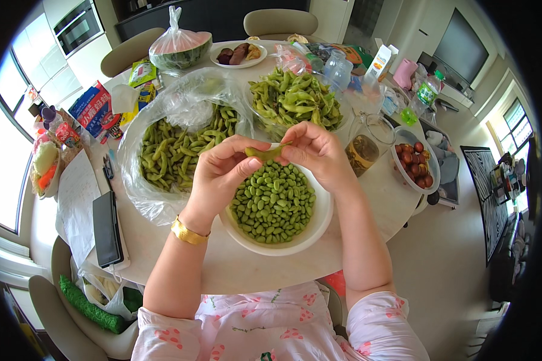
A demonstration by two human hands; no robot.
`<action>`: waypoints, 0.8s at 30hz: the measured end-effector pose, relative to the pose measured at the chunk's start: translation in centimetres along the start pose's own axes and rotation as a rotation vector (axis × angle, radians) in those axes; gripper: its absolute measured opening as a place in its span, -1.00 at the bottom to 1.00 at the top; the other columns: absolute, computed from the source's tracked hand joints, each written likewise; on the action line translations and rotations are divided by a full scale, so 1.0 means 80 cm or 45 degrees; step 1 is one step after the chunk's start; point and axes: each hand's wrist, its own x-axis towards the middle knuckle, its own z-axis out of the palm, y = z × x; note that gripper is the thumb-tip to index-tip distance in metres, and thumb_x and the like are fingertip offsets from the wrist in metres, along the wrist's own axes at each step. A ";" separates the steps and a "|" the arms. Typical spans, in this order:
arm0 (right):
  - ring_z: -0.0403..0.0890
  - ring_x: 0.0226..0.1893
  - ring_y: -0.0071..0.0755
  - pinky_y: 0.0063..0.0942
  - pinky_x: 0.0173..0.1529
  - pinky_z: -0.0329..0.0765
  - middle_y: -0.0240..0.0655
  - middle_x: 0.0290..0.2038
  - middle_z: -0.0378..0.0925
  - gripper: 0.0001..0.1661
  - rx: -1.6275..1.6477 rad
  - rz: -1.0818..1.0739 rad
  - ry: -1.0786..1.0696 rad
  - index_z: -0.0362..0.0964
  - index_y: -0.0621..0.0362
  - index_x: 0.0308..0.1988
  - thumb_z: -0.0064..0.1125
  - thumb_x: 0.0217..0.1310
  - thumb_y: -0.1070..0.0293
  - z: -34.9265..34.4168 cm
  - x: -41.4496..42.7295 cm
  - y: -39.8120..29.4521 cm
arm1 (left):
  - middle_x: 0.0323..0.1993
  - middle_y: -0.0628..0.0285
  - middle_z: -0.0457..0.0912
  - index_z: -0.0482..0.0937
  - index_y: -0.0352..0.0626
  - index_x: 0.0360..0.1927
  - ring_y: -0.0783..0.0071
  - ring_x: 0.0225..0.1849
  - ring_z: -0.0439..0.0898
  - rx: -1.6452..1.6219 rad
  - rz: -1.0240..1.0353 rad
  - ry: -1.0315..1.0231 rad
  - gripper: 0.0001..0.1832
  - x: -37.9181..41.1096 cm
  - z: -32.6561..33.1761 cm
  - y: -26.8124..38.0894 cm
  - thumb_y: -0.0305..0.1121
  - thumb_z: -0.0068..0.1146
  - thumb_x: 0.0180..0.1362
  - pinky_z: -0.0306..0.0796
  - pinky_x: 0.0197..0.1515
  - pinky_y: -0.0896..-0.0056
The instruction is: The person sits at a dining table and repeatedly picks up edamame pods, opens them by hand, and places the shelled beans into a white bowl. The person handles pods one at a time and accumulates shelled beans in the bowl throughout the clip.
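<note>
One edamame pod point(265, 154) is pinched between the fingertips of my left hand point(228, 164) and my right hand point(314, 155). Both hands hold it above a white bowl point(320, 221), which contains many shelled green soybeans point(273, 205). Behind my left hand, a clear plastic bag point(149, 205) lies spread around a heap of whole pods point(171, 153). A heap of paler, flatter-looking pods point(298, 99) sits in a clear container beyond my right hand. A gold bracelet circles my left wrist.
To the right stand a glass pitcher point(366, 144) of dark liquid and a bowl of small reddish-brown fruit point(418, 164). A phone point(107, 230) and paper point(77, 203) lie left. Farther back are a bagged watermelon piece point(178, 52) and a white plate point(262, 59) of food.
</note>
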 end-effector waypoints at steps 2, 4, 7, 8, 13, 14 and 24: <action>0.68 -0.15 -0.47 -0.51 -0.02 0.59 -0.35 -0.20 0.63 -0.74 0.097 0.058 -0.054 0.48 0.22 -0.07 0.33 0.31 0.39 -0.003 0.000 0.001 | -0.10 0.26 0.61 0.66 -0.29 0.02 0.52 0.01 0.53 0.066 0.095 -0.077 -0.65 0.000 0.000 0.001 -0.30 0.35 0.24 0.41 0.18 0.36; 0.67 -0.14 -0.48 -0.50 -0.03 0.59 -0.34 -0.19 0.63 -0.74 0.200 0.097 -0.102 0.48 0.23 -0.05 0.30 0.33 0.38 -0.004 0.002 0.003 | -0.10 0.26 0.60 0.67 -0.27 0.04 0.47 0.04 0.51 0.002 0.091 -0.102 -0.62 -0.002 0.005 -0.001 -0.26 0.35 0.23 0.38 0.21 0.34; 0.67 -0.15 -0.47 -0.50 -0.03 0.59 -0.32 -0.18 0.64 -0.72 0.277 0.150 -0.149 0.49 0.23 -0.02 0.29 0.34 0.37 -0.002 0.003 0.006 | -0.07 0.26 0.60 0.69 -0.26 0.05 0.41 0.06 0.50 0.174 0.196 -0.101 -0.59 -0.001 0.007 -0.003 -0.22 0.35 0.22 0.37 0.22 0.31; 0.67 -0.15 -0.47 -0.50 -0.03 0.59 -0.33 -0.18 0.64 -0.70 0.297 0.165 -0.158 0.48 0.23 -0.01 0.30 0.33 0.36 0.000 0.003 0.006 | -0.06 0.26 0.60 0.69 -0.26 0.05 0.39 0.06 0.50 0.272 0.248 -0.096 -0.59 -0.001 0.007 -0.004 -0.21 0.35 0.21 0.36 0.22 0.30; 0.67 -0.17 -0.49 -0.51 -0.06 0.58 -0.35 -0.22 0.65 -0.65 0.197 0.183 -0.118 0.46 0.23 0.02 0.31 0.33 0.32 0.012 0.001 0.001 | -0.14 0.30 0.73 0.75 -0.18 -0.08 0.42 0.04 0.49 0.340 0.321 -0.115 -0.77 0.000 0.005 -0.006 -0.42 0.35 0.18 0.40 0.12 0.31; 0.66 -0.18 -0.50 -0.53 -0.07 0.58 -0.35 -0.23 0.66 -0.64 0.141 0.190 -0.110 0.46 0.23 0.02 0.32 0.33 0.31 0.014 0.001 0.000 | -0.18 0.31 0.74 0.76 -0.18 -0.11 0.40 0.02 0.51 0.329 0.336 -0.111 -0.79 0.000 0.005 -0.006 -0.42 0.35 0.18 0.40 0.11 0.31; 0.61 -0.31 -0.70 -0.64 -0.18 0.54 -0.40 -0.27 0.69 -0.72 -0.200 -0.083 0.038 0.58 0.23 -0.11 0.39 0.28 0.29 0.013 0.002 0.009 | -0.38 0.23 0.72 0.75 -0.23 -0.15 0.33 -0.36 0.59 1.007 0.501 0.142 -0.77 0.003 0.009 -0.006 -0.52 0.39 0.07 0.49 -0.19 0.38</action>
